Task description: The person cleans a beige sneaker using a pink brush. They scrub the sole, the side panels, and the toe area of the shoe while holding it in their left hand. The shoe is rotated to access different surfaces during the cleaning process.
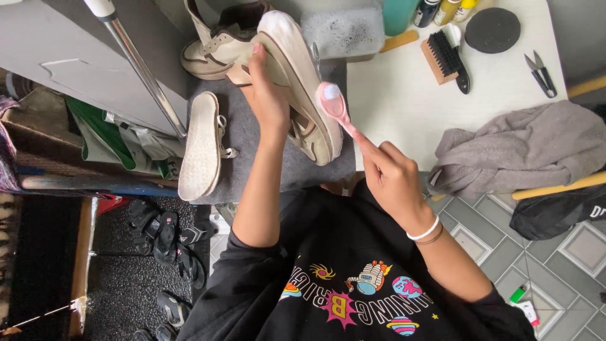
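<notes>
I take the cream sneaker as my landmark: it is held up over the dark grey mat, tilted with its pale sole edge turned toward me and its toe pointing up toward the far side of the tabletop. My left hand is closed around the sneaker from its left side, fingers wrapped over the upper and gripping it. My right hand sits to the lower right of the sneaker, closed around the handle of a pink brush, forefinger stretched along the handle; the brush head carries white foam and lies against the sneaker's sole edge. Just behind the sneaker, at the far end of the mat, stands the second sneaker, cream with brown trim, upright. To the left of the held sneaker, a pair of pale insoles lies on the mat's left edge, one on the other. Behind and to the right of the sneaker sits a clear tub of foamy water. Farther right on the white tabletop lie a wooden brush with black bristles, a round black pad and small black snips. A grey cloth is bunched up right of the sneaker, near my right hand. Below and left of the sneaker, dark sandals lie on the floor.
</notes>
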